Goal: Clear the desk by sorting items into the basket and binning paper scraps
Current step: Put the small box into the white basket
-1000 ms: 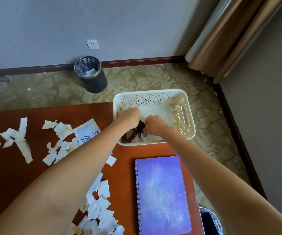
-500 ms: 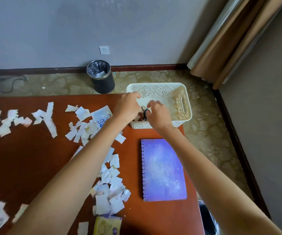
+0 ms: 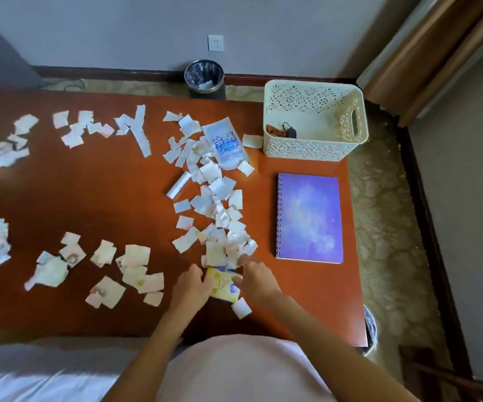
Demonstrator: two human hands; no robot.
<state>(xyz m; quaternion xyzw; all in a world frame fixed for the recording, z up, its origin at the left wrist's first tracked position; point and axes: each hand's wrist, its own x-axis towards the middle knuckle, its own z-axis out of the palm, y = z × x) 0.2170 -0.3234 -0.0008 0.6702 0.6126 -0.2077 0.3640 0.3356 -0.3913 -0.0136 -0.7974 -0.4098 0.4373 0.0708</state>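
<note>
Head view: both hands are at the near edge of the tabletop (image 3: 104, 184), one on each side of a small yellow packet (image 3: 224, 285). The left hand (image 3: 192, 288) has its fingers curled against the packet's left edge and holds it. The right hand (image 3: 256, 281) touches the packet's right edge with the thumb, and its index finger extends forward over the nearest paper scraps (image 3: 214, 198); whether this hand grasps the packet cannot be determined. The scraps lie loose across the tabletop, densest in a band running from the packet toward the far edge. A blue-and-white pouch (image 3: 224, 143) lies at the far end of this band. A purple spiral notebook (image 3: 309, 219) lies flat to the right of the scraps, apart from them. The cream perforated basket (image 3: 307, 149) stands on the far right corner of the tabletop and holds a brown item (image 3: 272, 130) and a small dark item (image 3: 291, 132). A black bin (image 3: 204, 79) stands on the floor beyond the far edge, with white paper inside.
</note>
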